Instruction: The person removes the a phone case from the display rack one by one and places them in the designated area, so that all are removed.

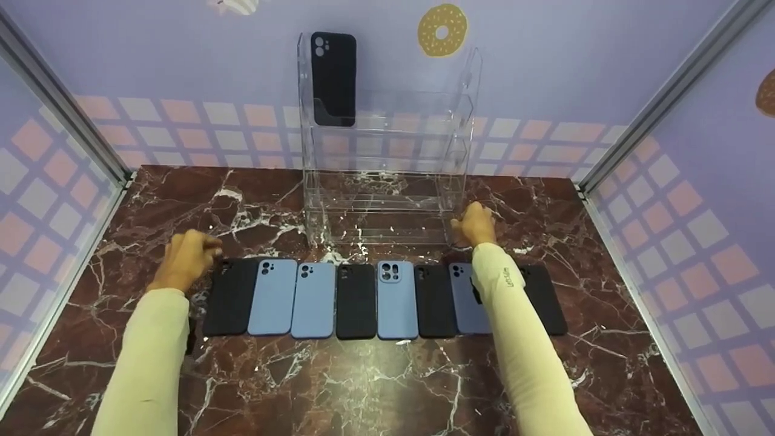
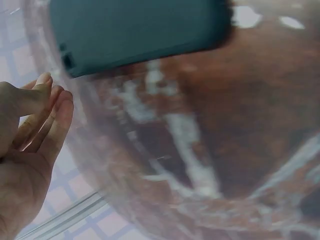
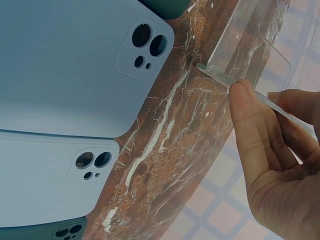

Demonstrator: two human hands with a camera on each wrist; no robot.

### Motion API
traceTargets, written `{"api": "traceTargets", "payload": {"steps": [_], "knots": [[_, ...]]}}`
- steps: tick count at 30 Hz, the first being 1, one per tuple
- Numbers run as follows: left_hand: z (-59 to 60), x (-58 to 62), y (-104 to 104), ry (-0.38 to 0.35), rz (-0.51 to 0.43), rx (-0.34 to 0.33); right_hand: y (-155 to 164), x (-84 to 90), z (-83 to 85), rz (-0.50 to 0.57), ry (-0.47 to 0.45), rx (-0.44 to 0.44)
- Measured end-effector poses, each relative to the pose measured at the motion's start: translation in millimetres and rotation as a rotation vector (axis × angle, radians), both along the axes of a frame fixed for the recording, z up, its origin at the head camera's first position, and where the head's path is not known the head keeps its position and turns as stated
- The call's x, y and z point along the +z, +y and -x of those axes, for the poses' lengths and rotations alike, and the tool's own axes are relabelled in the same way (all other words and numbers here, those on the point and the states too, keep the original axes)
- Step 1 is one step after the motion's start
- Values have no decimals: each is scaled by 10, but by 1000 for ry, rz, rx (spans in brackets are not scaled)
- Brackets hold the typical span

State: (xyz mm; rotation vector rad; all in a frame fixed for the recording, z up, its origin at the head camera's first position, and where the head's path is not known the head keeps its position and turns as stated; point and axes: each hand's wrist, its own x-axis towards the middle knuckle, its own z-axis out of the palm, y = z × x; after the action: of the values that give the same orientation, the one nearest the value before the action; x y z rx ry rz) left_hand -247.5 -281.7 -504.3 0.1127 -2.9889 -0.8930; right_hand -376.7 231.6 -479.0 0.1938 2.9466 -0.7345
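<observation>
A clear acrylic tiered display rack (image 1: 384,203) stands at the back wall, and my right hand (image 1: 477,224) pinches the side panel at its lower right. In the right wrist view, the thumb and fingers lie on either side of the clear panel (image 3: 220,76). My left hand (image 1: 184,260), fingers loosely bent and holding nothing, hovers near the top of the leftmost black phone case (image 1: 230,300). A black phone case (image 1: 334,79) leans upright in the rack's top tier, at the left.
Several phone cases lie in a row on the marbled table (image 1: 290,387), including light blue cases (image 1: 272,300), black ones (image 1: 356,303) and a dark blue case (image 1: 465,306). The right sleeve partly covers the row's right end. Patterned walls enclose the back and sides.
</observation>
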Motion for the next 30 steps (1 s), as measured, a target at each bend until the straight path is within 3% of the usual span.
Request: {"api": "traceTargets", "payload": {"steps": [4,8,13,17,25,30], "knots": [[146,282,50,109,2,27,18,-7,-3,7,6,-13],[343,648,185,256,-27,51,47,-2,7,0,8,-11],[631,1143,522,385,-72,72,91,10,23,-8,7,-11],[851,1467,811,474,-60,56,91,3,14,-2,11,-14],[1164,1943,1247,484,31,-12,45,-8,15,1,11,7],[1324,2106,1455,487,89,-57,12,-11,2,5,6,5]]}}
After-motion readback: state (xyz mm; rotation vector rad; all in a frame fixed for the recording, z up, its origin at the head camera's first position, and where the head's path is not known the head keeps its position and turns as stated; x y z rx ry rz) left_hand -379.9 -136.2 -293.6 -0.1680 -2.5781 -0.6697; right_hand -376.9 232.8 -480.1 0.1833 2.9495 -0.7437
